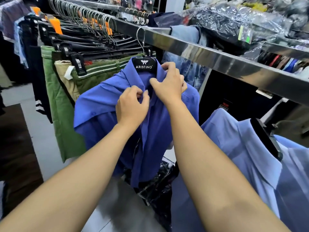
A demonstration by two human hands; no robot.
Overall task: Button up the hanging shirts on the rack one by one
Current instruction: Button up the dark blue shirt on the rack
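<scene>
A royal-blue shirt (103, 104) hangs from a black hanger (145, 64) hooked over the steel rack rail (217, 57). My left hand (132, 106) pinches the shirt's front edge just below the collar, fingers curled on the cloth. My right hand (168, 84) grips the opposite side of the collar, close beside the left. The button and hole between the fingers are hidden. Lower down the front of the shirt hangs loose. A light-blue shirt (250, 154) hangs on a second black hanger at the right.
Green and khaki trousers (56, 101) hang on clip hangers to the left, with a row of wire hooks behind. Plastic-wrapped garments (234, 19) lie piled on top of the rack. Denim hangs behind the rail. Grey floor lies below.
</scene>
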